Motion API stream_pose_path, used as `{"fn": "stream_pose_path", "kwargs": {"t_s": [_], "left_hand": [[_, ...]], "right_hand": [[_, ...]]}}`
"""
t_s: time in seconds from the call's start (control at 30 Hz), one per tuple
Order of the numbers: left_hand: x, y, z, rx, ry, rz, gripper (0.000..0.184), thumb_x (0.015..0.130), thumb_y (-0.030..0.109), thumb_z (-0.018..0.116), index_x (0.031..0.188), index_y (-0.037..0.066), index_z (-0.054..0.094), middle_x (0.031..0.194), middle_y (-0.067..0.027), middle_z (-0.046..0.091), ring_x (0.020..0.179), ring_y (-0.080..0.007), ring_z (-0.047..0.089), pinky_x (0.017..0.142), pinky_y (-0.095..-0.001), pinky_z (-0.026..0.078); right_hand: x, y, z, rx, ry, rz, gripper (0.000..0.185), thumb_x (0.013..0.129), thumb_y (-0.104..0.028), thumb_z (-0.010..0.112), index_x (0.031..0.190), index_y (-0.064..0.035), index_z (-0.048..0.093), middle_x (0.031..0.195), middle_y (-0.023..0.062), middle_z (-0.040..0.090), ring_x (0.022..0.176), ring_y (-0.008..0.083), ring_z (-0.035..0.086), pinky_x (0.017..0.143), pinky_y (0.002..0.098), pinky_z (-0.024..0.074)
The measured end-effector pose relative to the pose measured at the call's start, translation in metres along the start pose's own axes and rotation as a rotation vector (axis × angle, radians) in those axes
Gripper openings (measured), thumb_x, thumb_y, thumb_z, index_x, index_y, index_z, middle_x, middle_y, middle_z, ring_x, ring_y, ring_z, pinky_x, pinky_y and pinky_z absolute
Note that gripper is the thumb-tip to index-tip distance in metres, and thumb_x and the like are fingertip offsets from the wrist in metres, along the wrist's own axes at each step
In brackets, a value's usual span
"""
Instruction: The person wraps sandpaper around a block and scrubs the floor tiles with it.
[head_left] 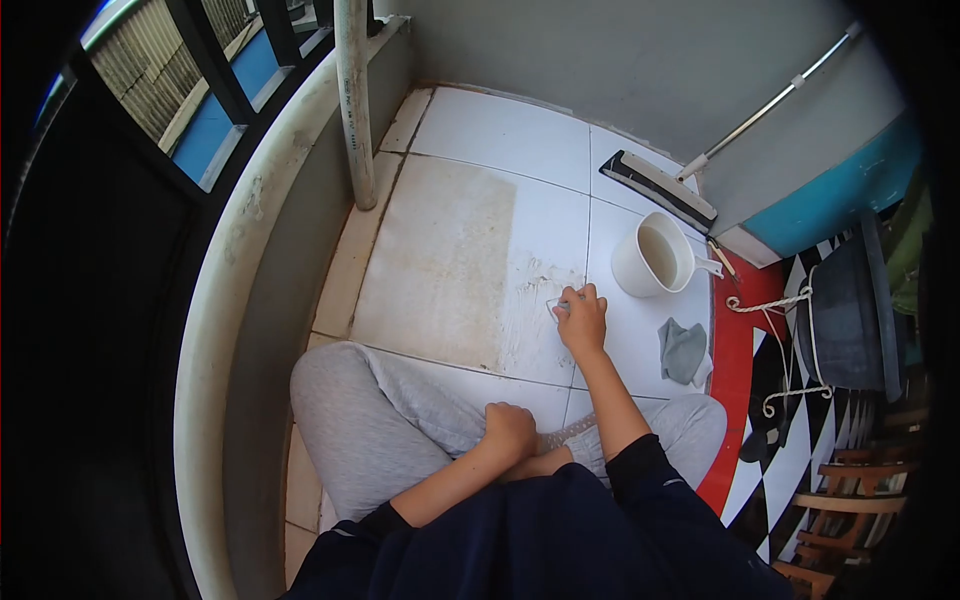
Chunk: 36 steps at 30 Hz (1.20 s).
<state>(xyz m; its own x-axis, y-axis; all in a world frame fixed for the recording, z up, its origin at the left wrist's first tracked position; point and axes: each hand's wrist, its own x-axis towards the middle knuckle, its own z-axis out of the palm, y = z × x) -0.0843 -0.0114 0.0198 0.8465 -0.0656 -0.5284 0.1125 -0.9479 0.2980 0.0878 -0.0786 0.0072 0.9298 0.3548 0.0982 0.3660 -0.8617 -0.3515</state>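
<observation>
My right hand (582, 322) presses down on the floor tiles with its fingers pinched round a small pale grey object (554, 309), mostly covered by the fingers. Wet, murky streaks (535, 290) spread over the tile beside it. To their left lies a large brownish stained tile area (435, 260), with a straight edge against the whiter part. My left hand (511, 432) rests as a loose fist over my crossed legs, and I see nothing sticking out of it. A white dipper (632, 262) of cloudy water stands right of my right hand. Near it lies a crumpled grey cloth (682, 350).
A long-handled floor squeegee (658, 188) leans against the grey wall. A white pipe (355, 110) rises at the left, beside a low curved wall (240, 240). On the right are a red floor strip (733, 370), a metal stand (800, 340) and wooden furniture (850, 500).
</observation>
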Motion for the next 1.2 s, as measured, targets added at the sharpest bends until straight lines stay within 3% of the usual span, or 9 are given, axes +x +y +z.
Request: {"fn": "stream_pose_path", "kwargs": {"t_s": [0.23,0.3,0.47,0.6,0.73,0.83,0.93,1.13,1.2], "left_hand": [[-0.003,-0.001,-0.001,-0.036,0.007,0.021,0.022,0.074,0.027,0.053,0.083,0.012,0.067,0.085,-0.0061,0.065,0.081,-0.0206,0.061,0.067,-0.0339,0.040],[-0.001,0.000,0.000,-0.016,0.008,0.035,0.031,0.075,0.036,0.052,0.085,0.009,0.064,0.085,-0.0079,0.065,0.080,-0.0221,0.061,0.067,-0.0362,0.044],[0.001,-0.002,0.007,-0.005,0.026,0.030,0.032,0.074,0.036,0.053,0.087,0.009,0.063,0.085,-0.0082,0.065,0.080,-0.0225,0.061,0.068,-0.0369,0.044],[-0.002,-0.002,0.001,-0.024,0.039,0.045,0.034,0.074,0.037,0.052,0.087,0.008,0.062,0.087,-0.0096,0.065,0.081,-0.0235,0.062,0.068,-0.0369,0.045],[-0.002,-0.005,0.003,-0.043,0.068,0.048,0.035,0.074,0.037,0.052,0.088,0.007,0.062,0.088,-0.0097,0.065,0.082,-0.0238,0.062,0.069,-0.0365,0.046],[-0.002,-0.002,0.004,-0.031,0.065,0.046,0.036,0.074,0.039,0.052,0.089,0.007,0.061,0.087,-0.0091,0.065,0.081,-0.0231,0.062,0.069,-0.0368,0.045],[-0.002,0.002,0.000,-0.002,0.025,0.054,0.037,0.075,0.040,0.052,0.089,0.008,0.062,0.087,-0.0085,0.065,0.081,-0.0225,0.061,0.069,-0.0372,0.045],[0.000,-0.001,0.004,0.015,0.010,0.026,0.037,0.075,0.041,0.052,0.089,0.008,0.062,0.087,-0.0081,0.065,0.081,-0.0227,0.061,0.069,-0.0375,0.045],[-0.001,-0.002,0.001,0.009,0.009,0.043,0.037,0.075,0.040,0.053,0.089,0.008,0.062,0.086,-0.0085,0.065,0.081,-0.0230,0.061,0.068,-0.0379,0.045]], "right_hand": [[-0.060,-0.009,-0.001,-0.049,-0.085,-0.061,0.016,0.071,-0.012,0.066,0.085,-0.0114,0.058,0.097,0.0079,0.046,0.084,0.0302,0.044,0.069,0.0384,0.0434],[-0.071,-0.011,-0.002,-0.034,-0.079,-0.063,0.016,0.071,-0.012,0.066,0.085,-0.0116,0.058,0.097,0.0080,0.046,0.084,0.0301,0.044,0.069,0.0383,0.0432],[-0.023,-0.005,0.009,-0.107,0.062,0.009,0.016,0.072,-0.012,0.066,0.086,-0.0121,0.059,0.099,0.0080,0.046,0.086,0.0300,0.044,0.068,0.0373,0.0457],[0.036,0.006,0.002,-0.103,0.024,0.091,0.016,0.073,-0.012,0.066,0.086,-0.0129,0.058,0.101,0.0072,0.046,0.088,0.0307,0.044,0.067,0.0378,0.0467],[0.020,0.003,0.001,-0.027,-0.044,0.108,0.016,0.072,-0.013,0.067,0.085,-0.0128,0.058,0.096,0.0081,0.047,0.085,0.0310,0.045,0.071,0.0398,0.0430],[-0.030,-0.006,0.005,-0.024,-0.046,-0.079,0.015,0.071,-0.012,0.066,0.083,-0.0111,0.058,0.094,0.0090,0.046,0.084,0.0309,0.044,0.072,0.0396,0.0416],[-0.056,-0.018,0.004,-0.024,-0.037,-0.120,0.015,0.070,-0.011,0.066,0.083,-0.0120,0.058,0.095,0.0090,0.046,0.085,0.0311,0.044,0.067,0.0398,0.0440],[0.020,-0.011,0.014,-0.064,0.078,-0.055,0.014,0.073,-0.012,0.064,0.086,-0.0123,0.059,0.097,0.0085,0.047,0.087,0.0317,0.044,0.064,0.0382,0.0475],[0.041,-0.012,0.012,-0.072,0.000,0.038,0.014,0.074,-0.013,0.064,0.086,-0.0127,0.059,0.099,0.0083,0.047,0.088,0.0316,0.044,0.065,0.0381,0.0474]]}}
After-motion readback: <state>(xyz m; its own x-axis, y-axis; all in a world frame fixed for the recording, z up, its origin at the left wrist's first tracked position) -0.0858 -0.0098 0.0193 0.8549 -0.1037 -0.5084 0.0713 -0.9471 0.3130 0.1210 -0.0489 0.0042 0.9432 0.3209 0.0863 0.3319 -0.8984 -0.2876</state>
